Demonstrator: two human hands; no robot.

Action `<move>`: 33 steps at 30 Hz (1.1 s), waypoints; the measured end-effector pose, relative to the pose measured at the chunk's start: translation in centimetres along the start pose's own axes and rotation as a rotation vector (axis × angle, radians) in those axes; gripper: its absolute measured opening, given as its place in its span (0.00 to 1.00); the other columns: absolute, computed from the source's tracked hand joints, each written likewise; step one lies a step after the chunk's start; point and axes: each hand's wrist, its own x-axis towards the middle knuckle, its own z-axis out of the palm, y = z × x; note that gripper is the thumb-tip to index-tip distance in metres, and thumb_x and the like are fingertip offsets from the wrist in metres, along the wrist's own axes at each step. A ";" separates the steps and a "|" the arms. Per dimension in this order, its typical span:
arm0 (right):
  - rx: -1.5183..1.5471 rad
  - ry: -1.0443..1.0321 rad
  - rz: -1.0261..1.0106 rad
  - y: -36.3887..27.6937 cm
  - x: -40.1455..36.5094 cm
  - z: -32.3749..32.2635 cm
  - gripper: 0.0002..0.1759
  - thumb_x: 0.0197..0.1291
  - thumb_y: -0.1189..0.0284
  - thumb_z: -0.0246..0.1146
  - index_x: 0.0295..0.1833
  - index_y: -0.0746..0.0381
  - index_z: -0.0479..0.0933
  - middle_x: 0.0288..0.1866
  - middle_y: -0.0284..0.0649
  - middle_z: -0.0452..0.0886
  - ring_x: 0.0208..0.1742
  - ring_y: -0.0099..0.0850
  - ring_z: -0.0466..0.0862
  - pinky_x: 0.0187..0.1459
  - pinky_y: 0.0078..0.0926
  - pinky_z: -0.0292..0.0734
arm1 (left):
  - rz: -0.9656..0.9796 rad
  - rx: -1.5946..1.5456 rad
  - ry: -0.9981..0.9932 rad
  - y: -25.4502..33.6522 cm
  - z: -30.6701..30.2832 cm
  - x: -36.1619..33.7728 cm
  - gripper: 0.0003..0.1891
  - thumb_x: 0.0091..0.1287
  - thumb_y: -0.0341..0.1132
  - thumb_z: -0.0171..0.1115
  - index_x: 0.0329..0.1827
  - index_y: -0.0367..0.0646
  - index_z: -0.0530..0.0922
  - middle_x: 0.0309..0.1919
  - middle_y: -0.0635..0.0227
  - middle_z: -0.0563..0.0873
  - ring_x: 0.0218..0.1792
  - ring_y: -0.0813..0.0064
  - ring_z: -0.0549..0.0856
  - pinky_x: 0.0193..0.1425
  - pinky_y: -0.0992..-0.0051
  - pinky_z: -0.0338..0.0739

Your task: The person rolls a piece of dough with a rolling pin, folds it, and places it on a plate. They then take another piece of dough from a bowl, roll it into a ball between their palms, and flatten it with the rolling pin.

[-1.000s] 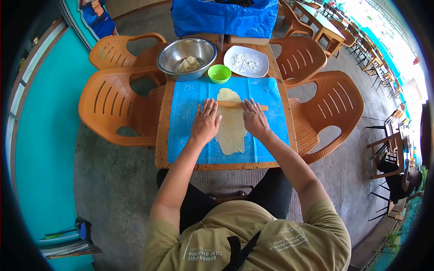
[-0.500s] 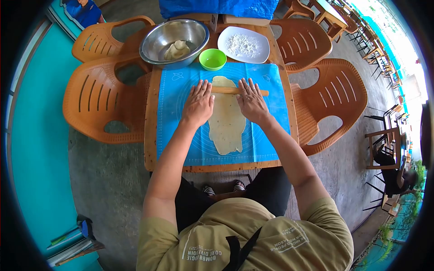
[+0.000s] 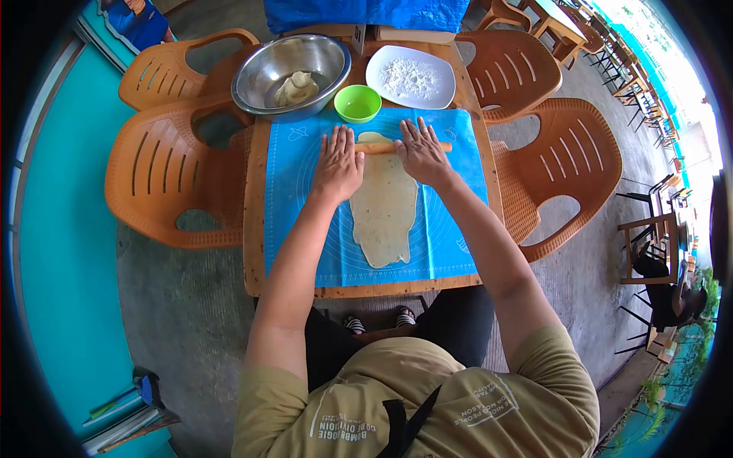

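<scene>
A wooden rolling pin [image 3: 379, 148] lies crosswise over the far part of a long, flat sheet of dough [image 3: 384, 206]. My left hand [image 3: 338, 166] rests flat on the pin's left end, fingers stretched forward. On the right side of the pin, my right hand [image 3: 424, 155] presses with its palm, its fingers extended and slightly spread. A short piece of the pin sticks out past my right hand; its left end is hidden under my left. Beneath the dough is a blue silicone mat [image 3: 450, 229] with printed circles and a ruler edge.
Behind the mat stand a steel bowl [image 3: 252, 90] holding a lump of dough [image 3: 296, 89], a green bowl [image 3: 357, 104], and a white plate [image 3: 443, 95] with flour [image 3: 411, 78]. Brown plastic chairs [image 3: 172, 172] flank the wooden table [image 3: 258, 229]. A person [image 3: 672, 298] is at the far right.
The rolling pin and both hands have moved a little away from me, closer to the far end of the dough sheet. My view has shifted slightly.
</scene>
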 end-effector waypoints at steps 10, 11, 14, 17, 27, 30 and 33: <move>0.117 0.160 -0.157 -3.5 -4.6 0.2 0.37 0.84 0.59 0.49 0.87 0.71 0.57 0.91 0.56 0.58 0.92 0.53 0.53 0.91 0.50 0.44 | -0.016 0.013 -0.049 0.1 -0.6 0.3 0.37 0.88 0.50 0.38 0.89 0.30 0.53 0.90 0.49 0.57 0.91 0.54 0.50 0.95 0.52 0.39; 0.121 0.119 -0.136 -3.8 -5.0 0.7 0.37 0.84 0.59 0.50 0.87 0.71 0.58 0.91 0.55 0.58 0.92 0.53 0.53 0.91 0.49 0.45 | -0.010 0.016 -0.054 0.1 -0.7 0.6 0.37 0.87 0.50 0.39 0.89 0.30 0.53 0.90 0.48 0.57 0.91 0.54 0.50 0.95 0.52 0.39; 0.045 0.125 -0.137 -4.1 -4.5 0.4 0.36 0.84 0.60 0.49 0.88 0.70 0.58 0.92 0.52 0.56 0.93 0.50 0.52 0.91 0.48 0.45 | -0.014 -0.016 -0.057 -0.1 -0.6 0.9 0.37 0.88 0.50 0.38 0.89 0.30 0.54 0.89 0.47 0.57 0.91 0.53 0.51 0.94 0.51 0.39; 0.023 0.100 -0.131 -3.8 -4.0 0.4 0.36 0.85 0.60 0.48 0.88 0.69 0.59 0.92 0.51 0.56 0.93 0.50 0.52 0.91 0.48 0.46 | -0.023 -0.094 -0.031 -0.8 -0.5 1.1 0.36 0.87 0.49 0.38 0.88 0.29 0.57 0.89 0.46 0.58 0.91 0.53 0.51 0.94 0.51 0.39; 0.002 0.036 -0.093 -3.0 0.6 0.1 0.33 0.86 0.58 0.44 0.86 0.66 0.63 0.90 0.51 0.63 0.91 0.52 0.57 0.90 0.52 0.48 | -0.083 -0.183 0.054 -0.9 -2.5 -7.7 0.33 0.89 0.48 0.39 0.87 0.30 0.60 0.88 0.45 0.61 0.90 0.52 0.56 0.93 0.51 0.46; 0.000 0.030 -0.087 -2.7 2.0 0.5 0.34 0.86 0.57 0.44 0.87 0.67 0.63 0.90 0.51 0.63 0.91 0.52 0.57 0.90 0.53 0.48 | -0.116 -0.169 -0.021 -0.6 -2.8 -9.3 0.34 0.90 0.50 0.35 0.87 0.31 0.61 0.88 0.49 0.62 0.90 0.55 0.57 0.94 0.54 0.47; -0.017 0.015 -0.075 -2.7 3.0 0.6 0.35 0.87 0.56 0.42 0.87 0.68 0.61 0.90 0.50 0.63 0.92 0.52 0.56 0.90 0.52 0.46 | -0.112 -0.153 -0.073 -0.9 -2.4 -9.7 0.34 0.91 0.51 0.32 0.87 0.34 0.64 0.88 0.53 0.63 0.90 0.58 0.58 0.94 0.57 0.48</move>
